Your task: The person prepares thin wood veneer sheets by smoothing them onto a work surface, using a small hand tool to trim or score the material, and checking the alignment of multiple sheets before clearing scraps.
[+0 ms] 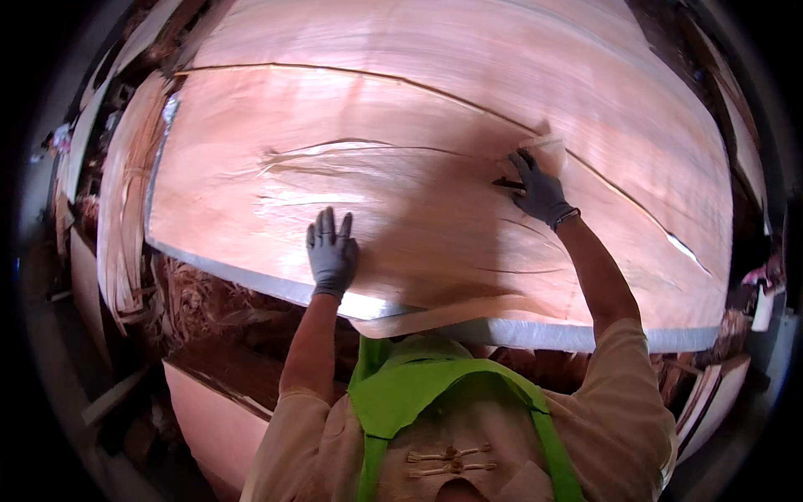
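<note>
A wide, thin sheet of reddish wood veneer lies spread over a table with a pale metal edge. Long splits and cracks run through the sheet. My left hand, in a grey glove, rests flat on the veneer near the front edge, fingers apart. My right hand, also gloved in grey, reaches further out and presses a small pale strip of veneer or tape against a long diagonal crack. A dark thin object shows under its fingers; what it is I cannot tell.
Another veneer sheet lies beyond the first. Curled veneer scraps and shavings pile up to the left below the table. More sheets lean lower left, and stacked pieces sit at the right.
</note>
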A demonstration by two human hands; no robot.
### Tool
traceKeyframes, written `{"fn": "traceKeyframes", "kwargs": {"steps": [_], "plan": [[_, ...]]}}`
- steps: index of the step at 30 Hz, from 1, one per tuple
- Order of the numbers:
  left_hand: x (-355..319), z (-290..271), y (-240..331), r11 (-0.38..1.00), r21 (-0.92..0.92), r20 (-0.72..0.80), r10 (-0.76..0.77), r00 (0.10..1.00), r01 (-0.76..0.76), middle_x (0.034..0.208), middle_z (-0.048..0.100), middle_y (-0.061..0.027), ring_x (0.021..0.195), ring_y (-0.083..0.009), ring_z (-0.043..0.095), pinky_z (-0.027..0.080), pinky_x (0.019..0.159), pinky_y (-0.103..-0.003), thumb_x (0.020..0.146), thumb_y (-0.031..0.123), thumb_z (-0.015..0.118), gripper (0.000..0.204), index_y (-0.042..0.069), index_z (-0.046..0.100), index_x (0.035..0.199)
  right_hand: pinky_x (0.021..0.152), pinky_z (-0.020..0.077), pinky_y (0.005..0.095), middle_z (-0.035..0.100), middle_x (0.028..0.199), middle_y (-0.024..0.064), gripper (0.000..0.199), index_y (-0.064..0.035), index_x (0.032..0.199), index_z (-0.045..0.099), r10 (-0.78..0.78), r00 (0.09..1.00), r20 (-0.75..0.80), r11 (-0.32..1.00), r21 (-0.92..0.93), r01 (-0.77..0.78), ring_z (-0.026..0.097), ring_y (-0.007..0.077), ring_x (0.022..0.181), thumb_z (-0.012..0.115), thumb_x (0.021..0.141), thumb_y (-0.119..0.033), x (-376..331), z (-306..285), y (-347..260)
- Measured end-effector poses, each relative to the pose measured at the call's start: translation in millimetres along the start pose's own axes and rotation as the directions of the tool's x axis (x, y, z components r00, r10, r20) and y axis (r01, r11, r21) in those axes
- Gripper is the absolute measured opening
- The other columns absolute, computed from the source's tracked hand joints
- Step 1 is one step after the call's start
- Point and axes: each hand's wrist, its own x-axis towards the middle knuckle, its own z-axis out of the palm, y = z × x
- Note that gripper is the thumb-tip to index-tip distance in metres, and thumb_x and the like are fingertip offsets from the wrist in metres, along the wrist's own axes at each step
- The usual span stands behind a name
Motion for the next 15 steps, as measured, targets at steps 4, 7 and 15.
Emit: {"fn": "traceKeyframes", "kwargs": {"steps": [4,7,15], "plan": [[-2,-4,-2,0.999,-0.039,-0.028,-0.008,1.0,0.007,0.138,0.031,-0.0183,0.126,-0.0371,0.031,0.023,0.102,-0.052,0.075,0.018,0.056,0.059,0.02,0.04,0.131,0.072,0.0486,0.0419,0.058,0.105,0.0131,0.046,-0.014,0.117,0.05,-0.058,0.989,0.135,0.998,-0.023,0.062,0.059,0.0318,0.089,0.062,0.073,-0.019,34,36,14],[-4,-5,-3,0.999,-0.048,-0.032,-0.006,0.999,0.005,0.138,0.032,-0.0194,0.126,-0.0376,0.031,0.024,0.102,-0.052,0.076,0.019,0.054,0.057,0.02,0.04,0.131,0.07,0.0485,0.0412,0.062,0.09,0.0126,0.037,-0.0142,0.11,0.053,-0.104,0.981,0.161,0.992,-0.049,0.113,0.061,0.0316,0.081,0.06,0.075,-0.016,40,39,16],[-8,-9,-7,0.994,-0.106,-0.047,-0.01,0.999,0.005,0.139,0.03,-0.019,0.126,-0.0373,0.031,0.022,0.103,-0.052,0.081,0.023,0.051,0.053,0.02,0.039,0.132,0.07,0.0466,0.0385,0.057,0.082,0.0189,0.01,-0.0048,0.088,0.055,0.098,0.805,-0.585,0.987,0.16,-0.004,0.057,0.0354,0.077,0.056,0.078,-0.006,7,-50,-40]]}}
